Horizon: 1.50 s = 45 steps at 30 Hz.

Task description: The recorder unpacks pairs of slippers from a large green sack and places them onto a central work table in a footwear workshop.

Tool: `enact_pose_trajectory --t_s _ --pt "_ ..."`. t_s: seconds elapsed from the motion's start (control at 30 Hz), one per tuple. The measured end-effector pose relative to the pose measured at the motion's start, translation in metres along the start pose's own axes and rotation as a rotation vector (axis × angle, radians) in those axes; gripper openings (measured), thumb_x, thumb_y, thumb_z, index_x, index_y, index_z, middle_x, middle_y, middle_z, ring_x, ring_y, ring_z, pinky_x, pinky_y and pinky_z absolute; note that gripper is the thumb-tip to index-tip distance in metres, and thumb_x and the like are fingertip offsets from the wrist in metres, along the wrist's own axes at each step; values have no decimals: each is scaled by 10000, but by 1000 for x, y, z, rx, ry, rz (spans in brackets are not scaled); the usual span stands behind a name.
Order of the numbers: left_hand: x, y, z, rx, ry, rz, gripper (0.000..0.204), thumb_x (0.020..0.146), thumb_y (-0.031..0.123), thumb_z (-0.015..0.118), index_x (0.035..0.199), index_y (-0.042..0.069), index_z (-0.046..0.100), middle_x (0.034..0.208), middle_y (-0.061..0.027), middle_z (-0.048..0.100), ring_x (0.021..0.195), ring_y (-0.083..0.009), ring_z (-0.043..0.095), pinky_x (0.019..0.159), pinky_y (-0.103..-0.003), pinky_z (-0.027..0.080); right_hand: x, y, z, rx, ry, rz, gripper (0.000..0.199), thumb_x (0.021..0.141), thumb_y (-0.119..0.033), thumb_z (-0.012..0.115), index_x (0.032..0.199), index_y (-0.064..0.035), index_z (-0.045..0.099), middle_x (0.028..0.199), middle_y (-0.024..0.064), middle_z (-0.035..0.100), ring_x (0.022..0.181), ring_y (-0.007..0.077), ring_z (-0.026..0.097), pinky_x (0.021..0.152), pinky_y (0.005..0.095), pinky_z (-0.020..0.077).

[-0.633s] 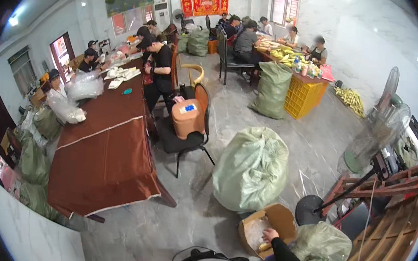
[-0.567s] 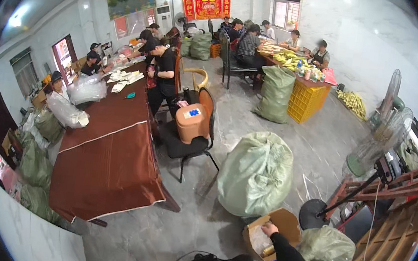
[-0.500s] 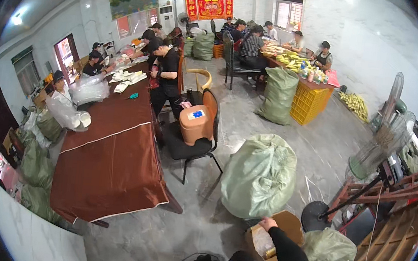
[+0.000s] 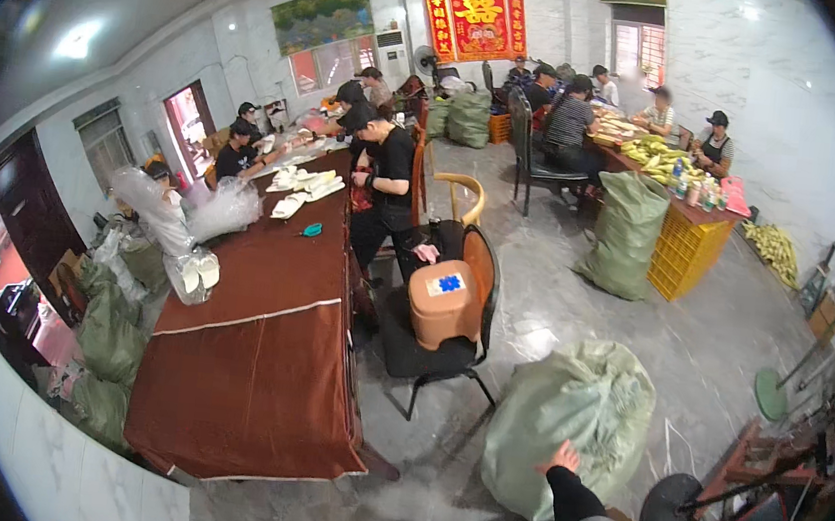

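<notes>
On the grey floor (image 4: 292, 515) of a busy workroom, a bulging green sack (image 4: 564, 405) stands right of the brown table (image 4: 234, 394). My right hand (image 4: 564, 459) is before it, fingers spread apart; I cannot tell whether they touch. My left hand is out of view. Reaching seems the step; gripping would call for closing them.

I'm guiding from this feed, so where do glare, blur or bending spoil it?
In the head view, the ceiling light is blown out and the floor has a glare patch; in the head view, the dark door leans with the fisheye bend; in the head view, the right hand looks slightly soft in front of the pale green sack.
</notes>
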State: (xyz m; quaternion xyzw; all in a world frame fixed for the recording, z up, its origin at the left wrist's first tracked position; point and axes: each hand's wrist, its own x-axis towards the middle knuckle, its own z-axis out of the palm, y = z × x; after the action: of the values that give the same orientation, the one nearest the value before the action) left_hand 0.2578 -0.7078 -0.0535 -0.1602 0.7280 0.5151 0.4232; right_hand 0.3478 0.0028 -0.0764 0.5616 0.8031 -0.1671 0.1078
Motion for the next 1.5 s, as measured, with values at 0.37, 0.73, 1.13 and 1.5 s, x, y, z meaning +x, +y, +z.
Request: enact_pose_trajectory --t_s 0.37,0.73,1.13,1.5 --pt "-15 10 71 -54 -47 -54 697 845 281 605 1384 185 173 1323 -123 380 1202 -311 379 961 -505 301 29 -55 89 309 -295 -284 264 847 -177 439 850 -54 673 886 185 640 858 323 614 746 428 486" --pt "32 229 239 217 -347 149 593 890 393 536 1383 156 308 1332 -111 411 1168 -282 459 893 -437 440 -124 -113 38 -35 -659 -968 349 902 -290 474 1128 -31 537 999 195 603 965 337 562 819 429 458" --pt "186 169 314 767 -1008 402 316 914 284 432 943 47 639 661 -89 600 529 -233 577 464 -376 479 -224 -109 62 94 -436 -579 295 870 -359 461 1077 -178 568 1003 115 633 893 308 605 734 415 468" --pt "192 166 249 918 -1142 594 298 921 243 417 1085 66 592 771 -137 616 641 -257 604 551 -383 502 -360 -171 35 -128 -287 -723 285 901 -364 384 1109 -298 567 1010 79 631 893 307 603 734 410 480"
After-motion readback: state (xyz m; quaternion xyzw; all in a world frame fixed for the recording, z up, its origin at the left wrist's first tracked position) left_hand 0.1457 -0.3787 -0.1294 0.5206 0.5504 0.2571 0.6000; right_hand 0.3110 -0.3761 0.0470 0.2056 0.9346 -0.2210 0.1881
